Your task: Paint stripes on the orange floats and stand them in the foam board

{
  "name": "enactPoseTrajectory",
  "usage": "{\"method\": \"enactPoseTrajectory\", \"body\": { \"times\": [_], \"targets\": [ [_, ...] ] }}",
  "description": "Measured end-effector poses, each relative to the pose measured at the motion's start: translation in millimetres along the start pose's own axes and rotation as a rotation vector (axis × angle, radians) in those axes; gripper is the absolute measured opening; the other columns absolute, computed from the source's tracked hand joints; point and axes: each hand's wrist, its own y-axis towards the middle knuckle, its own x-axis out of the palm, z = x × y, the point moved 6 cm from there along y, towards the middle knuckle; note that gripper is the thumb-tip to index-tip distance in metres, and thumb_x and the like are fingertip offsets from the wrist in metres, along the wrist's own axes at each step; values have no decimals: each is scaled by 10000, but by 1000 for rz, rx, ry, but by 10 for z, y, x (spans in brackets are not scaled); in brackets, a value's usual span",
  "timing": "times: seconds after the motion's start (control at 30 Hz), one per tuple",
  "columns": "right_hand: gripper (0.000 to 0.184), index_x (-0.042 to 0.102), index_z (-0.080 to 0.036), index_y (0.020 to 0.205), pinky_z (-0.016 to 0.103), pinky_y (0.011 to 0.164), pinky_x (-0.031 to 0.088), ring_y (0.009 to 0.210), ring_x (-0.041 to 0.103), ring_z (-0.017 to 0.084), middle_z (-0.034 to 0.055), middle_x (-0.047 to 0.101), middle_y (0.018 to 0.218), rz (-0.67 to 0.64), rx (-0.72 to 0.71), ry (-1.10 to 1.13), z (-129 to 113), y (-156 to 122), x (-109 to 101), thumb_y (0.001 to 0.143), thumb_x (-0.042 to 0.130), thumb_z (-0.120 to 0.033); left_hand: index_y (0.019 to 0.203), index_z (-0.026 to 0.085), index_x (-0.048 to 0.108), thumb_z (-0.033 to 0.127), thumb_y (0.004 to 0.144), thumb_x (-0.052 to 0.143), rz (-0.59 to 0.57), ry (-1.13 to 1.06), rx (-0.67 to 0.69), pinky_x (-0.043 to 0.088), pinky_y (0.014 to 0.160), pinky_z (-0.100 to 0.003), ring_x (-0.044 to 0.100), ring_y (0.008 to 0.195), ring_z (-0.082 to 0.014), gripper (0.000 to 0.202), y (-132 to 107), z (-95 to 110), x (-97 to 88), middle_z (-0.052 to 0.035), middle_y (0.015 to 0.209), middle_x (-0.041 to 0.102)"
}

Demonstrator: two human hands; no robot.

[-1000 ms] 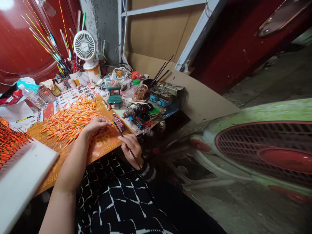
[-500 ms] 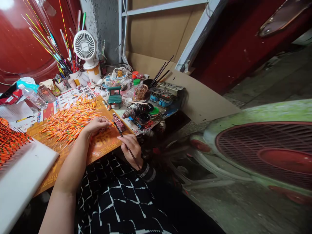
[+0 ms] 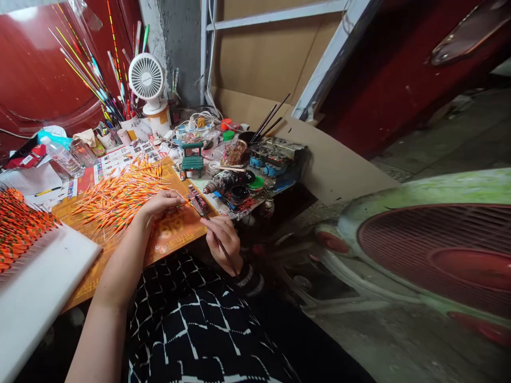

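My left hand rests on the orange sheet at the edge of a heap of orange fishing floats, its fingers pinched on one thin float whose tip points right. My right hand is closed around a thin dark paintbrush, with the brush tip meeting the float's tip near a small dark paint-stained block. Both hands sit close together at the table's near edge, above my black checked clothing.
A white desk fan, cups of long rods and brushes, a tiny green chair, paint pots and a stained palette crowd the back. A white rack of floats stands at left. A large green and red floor fan fills the right.
The view has shifted slightly, so everything sits a little to the right and lower. My hands keep the same grip and pose at the float's tip.
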Motion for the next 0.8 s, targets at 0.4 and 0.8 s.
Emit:
{"method": "enactPoseTrajectory", "body": {
  "times": [0.4,0.8],
  "targets": [
    [242,718,-222,1186,364,852,485,953,618,218,92,714,1013,-101,-169,-335,-79,576,-49,978,599,-180,663,95,694,469,624,863,-136,61,47,245,442,-202,398,452,-48,412,-552,277,86,-19,539,585],
    [87,713,-215,911,333,720,531,764,659,185,27,705,829,-114,77,257,-657,361,525,960,646,-241,803,159,717,556,664,852,559,-186,373,408,527,-252,501,522,-77,442,-1403,-196,283,-3,649,615]
  ]
}}
